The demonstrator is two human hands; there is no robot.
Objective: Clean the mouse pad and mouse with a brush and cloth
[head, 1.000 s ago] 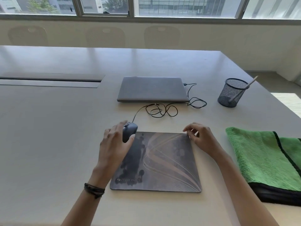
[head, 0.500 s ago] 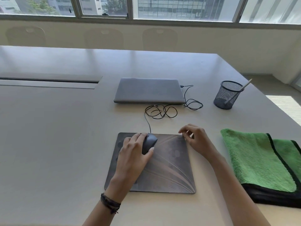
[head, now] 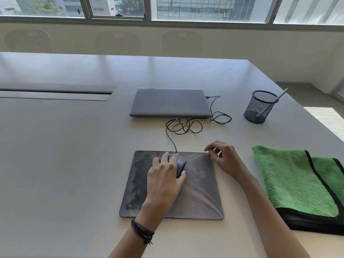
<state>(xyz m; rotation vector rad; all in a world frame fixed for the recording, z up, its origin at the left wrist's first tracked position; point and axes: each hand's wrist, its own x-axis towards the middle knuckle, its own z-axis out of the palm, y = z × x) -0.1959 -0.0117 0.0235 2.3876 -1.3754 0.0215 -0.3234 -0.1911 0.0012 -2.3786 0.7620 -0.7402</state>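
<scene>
A dark patterned mouse pad (head: 201, 194) lies flat on the table in front of me. A black wired mouse (head: 180, 164) rests on the pad's far middle, and my left hand (head: 163, 180) grips it from the left and from above. My right hand (head: 226, 160) pinches the pad's far right corner with curled fingers. A folded green cloth (head: 292, 181) with black edging lies to the right of the pad. A brush handle (head: 280, 94) sticks out of a black mesh cup (head: 259, 107) at the far right.
A shut grey laptop (head: 170, 102) sits beyond the pad, with the mouse cable (head: 183, 125) coiled in front of it. A recessed cable slot (head: 55, 93) runs along the table's left. The table's right edge lies just past the cloth and cup.
My left hand has slid the mouse from the pad's far left corner onto the pad's far middle. My right hand stays at the far right corner.
</scene>
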